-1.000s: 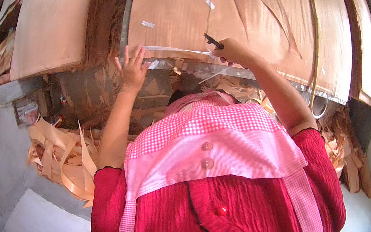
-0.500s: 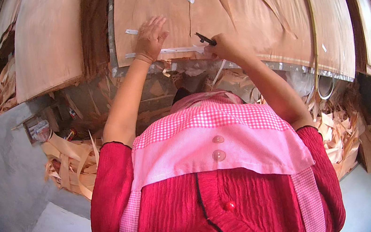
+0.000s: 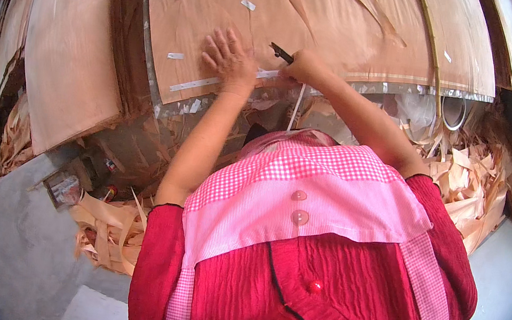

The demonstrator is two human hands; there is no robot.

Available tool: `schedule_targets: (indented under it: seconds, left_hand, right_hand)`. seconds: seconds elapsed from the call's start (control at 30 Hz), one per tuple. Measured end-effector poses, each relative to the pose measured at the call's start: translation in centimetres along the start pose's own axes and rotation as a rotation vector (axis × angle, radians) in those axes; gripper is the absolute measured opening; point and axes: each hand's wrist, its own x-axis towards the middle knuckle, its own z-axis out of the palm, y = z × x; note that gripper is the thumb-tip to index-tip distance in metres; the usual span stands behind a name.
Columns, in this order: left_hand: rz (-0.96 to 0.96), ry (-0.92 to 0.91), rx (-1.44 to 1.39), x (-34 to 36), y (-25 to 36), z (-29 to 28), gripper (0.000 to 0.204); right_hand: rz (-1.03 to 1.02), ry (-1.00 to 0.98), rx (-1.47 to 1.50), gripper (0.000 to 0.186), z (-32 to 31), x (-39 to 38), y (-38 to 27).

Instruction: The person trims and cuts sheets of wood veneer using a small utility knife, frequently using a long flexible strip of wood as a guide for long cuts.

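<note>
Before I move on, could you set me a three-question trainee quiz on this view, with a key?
1. Which hand holds the black tool?
2. True or false: a long white strip runs beside the near edge of the tan sheet.
3. Choose one. The left hand is:
A) curled into a fist
B) open, with its fingers spread
C) out of view

Key: 1, the right hand; 2, true; 3, B.

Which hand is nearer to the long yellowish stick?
Right. The right hand is left of the stick, holding a black tool; the left hand is farther left, over the wooden sheet.
</note>
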Motion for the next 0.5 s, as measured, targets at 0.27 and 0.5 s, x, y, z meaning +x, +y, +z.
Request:
schedule_targets:
  seconds: [0.27, 0.5]
  left_hand:
    - [0.084, -0.003, -0.043, -1.0, 3.3, 0.6, 0.073]
    - [-0.642, 0.404, -0.054, -2.3, -14.9, -0.7, 0.067]
  right_hand:
    - [0.091, -0.012, 0.467, 0.019, 4.9, -4.5, 3.0]
    - [-0.185, -0.141, 0.812, 0.022, -5.7, -7.8, 5.9]
